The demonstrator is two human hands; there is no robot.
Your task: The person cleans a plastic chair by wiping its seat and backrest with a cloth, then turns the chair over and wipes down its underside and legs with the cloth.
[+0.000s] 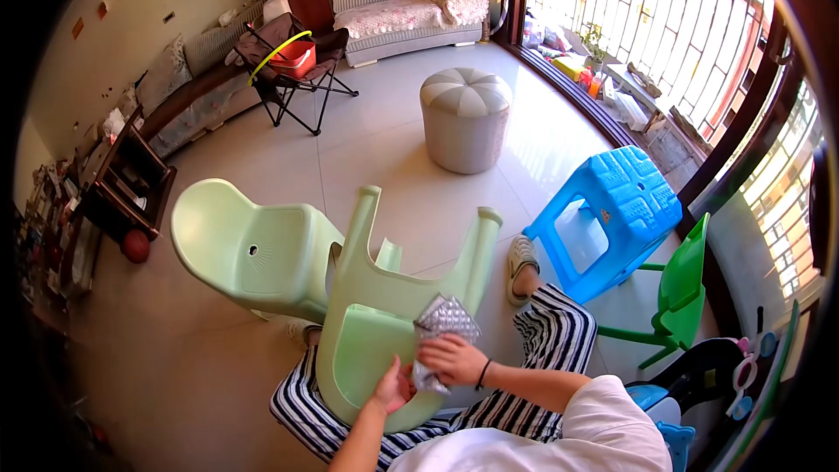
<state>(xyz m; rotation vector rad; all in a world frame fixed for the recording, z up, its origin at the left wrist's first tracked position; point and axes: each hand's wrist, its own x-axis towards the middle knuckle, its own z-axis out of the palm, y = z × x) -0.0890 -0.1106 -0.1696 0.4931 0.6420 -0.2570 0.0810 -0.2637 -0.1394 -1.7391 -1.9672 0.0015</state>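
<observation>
A light green plastic chair [350, 350] lies tipped over across my lap, its legs pointing up and away from me. My left hand [394, 386] is at its near side, gripping the rim with the fingers partly hidden. In my right hand [452, 360] is a grey checked cloth [447, 318], bunched under the fingers and pressed against the chair's right side. A second light green chair [278, 249] stands upright just to the left, close to the one on my lap.
To the right are a blue plastic stool [631, 197] and a green chair [683, 284]. A round pouf [466, 127] stands ahead. Farther back are a folding chair [293, 57] holding a red basket [294, 59] and a sofa [411, 13]. A red ball [135, 246] lies at left.
</observation>
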